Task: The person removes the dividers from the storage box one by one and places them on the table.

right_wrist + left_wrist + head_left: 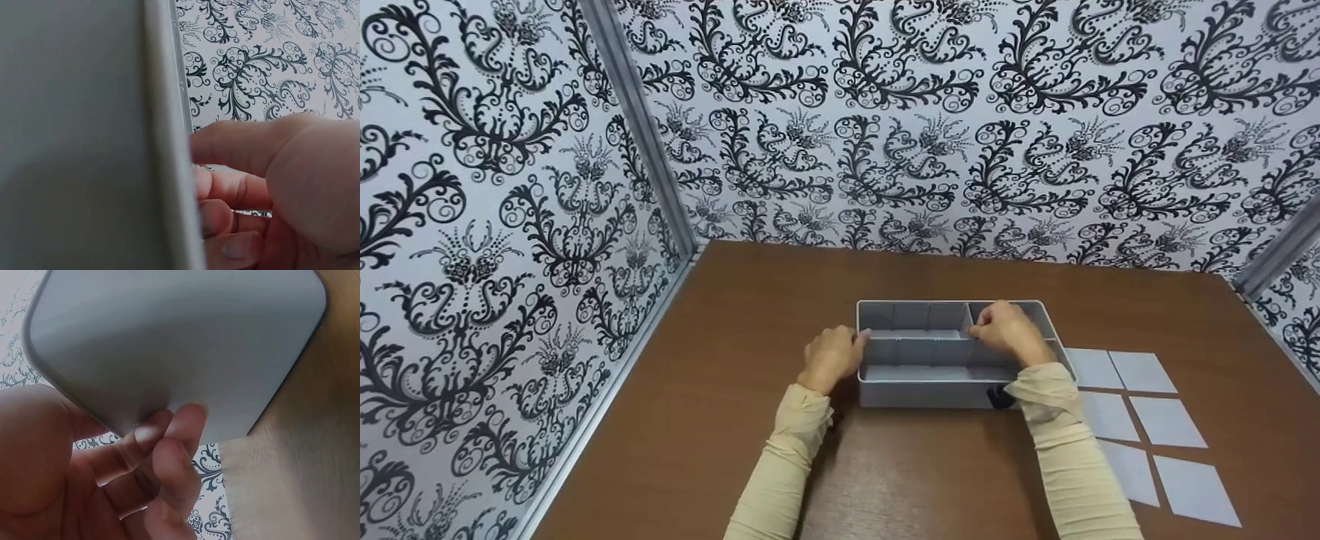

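Grey divided tray [937, 373], mid-table [780, 315]: left hand [831, 357] fingers curled against its left outer wall; right hand [1009, 331] fingers curled over an inner divider, grip point hidden. Wrist views show only blurred wall and fingers [169, 455]. Head view alone shows compartments and six paper squares [1144, 371] right of the tray.

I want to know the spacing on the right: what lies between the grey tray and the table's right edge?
In the head view, loose grey rectangular sheets lie flat on the brown table right of the grey divided tray.
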{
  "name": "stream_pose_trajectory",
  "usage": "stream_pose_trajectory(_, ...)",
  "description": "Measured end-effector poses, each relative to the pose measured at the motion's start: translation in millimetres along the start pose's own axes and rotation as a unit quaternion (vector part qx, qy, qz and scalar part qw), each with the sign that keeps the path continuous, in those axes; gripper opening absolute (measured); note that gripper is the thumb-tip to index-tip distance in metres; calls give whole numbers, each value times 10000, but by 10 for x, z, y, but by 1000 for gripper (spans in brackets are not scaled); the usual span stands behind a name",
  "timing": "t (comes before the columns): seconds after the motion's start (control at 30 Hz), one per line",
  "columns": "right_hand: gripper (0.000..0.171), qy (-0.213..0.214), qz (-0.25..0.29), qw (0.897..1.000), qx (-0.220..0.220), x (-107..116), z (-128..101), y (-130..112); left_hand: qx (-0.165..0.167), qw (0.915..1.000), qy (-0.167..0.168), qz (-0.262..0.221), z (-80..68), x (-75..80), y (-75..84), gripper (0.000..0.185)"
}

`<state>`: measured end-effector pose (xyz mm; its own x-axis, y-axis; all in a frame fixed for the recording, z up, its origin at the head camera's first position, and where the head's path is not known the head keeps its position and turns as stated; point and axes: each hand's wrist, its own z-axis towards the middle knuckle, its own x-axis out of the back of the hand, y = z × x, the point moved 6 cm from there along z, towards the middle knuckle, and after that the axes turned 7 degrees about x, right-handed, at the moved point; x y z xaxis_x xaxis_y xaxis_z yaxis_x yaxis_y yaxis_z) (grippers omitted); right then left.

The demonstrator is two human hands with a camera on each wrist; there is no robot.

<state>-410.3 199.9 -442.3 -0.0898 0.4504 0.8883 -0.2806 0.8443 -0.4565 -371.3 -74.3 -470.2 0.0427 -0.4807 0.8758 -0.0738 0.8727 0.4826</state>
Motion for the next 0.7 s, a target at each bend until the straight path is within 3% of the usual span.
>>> stream_pose_trajectory(0.1,29,-32,-84,9999,-109,0,-10,1,3,10000,20,-11,1,2,-1,44)
stream_pose_trajectory(0.33,28,158,-75,9997,178,23,-18,-18,77,10000,4,25,5,-1,-7,46)
stream_pose_trajectory(0.53,29,447,211,9984,287,58,-37,-3,18,10000,51,-34,-5,6,2,45)
stream_pose_trajectory(0.7,26,452,564,9964,442,53,-50,-25,-44,9999,136,-3,-7,9,3,44)
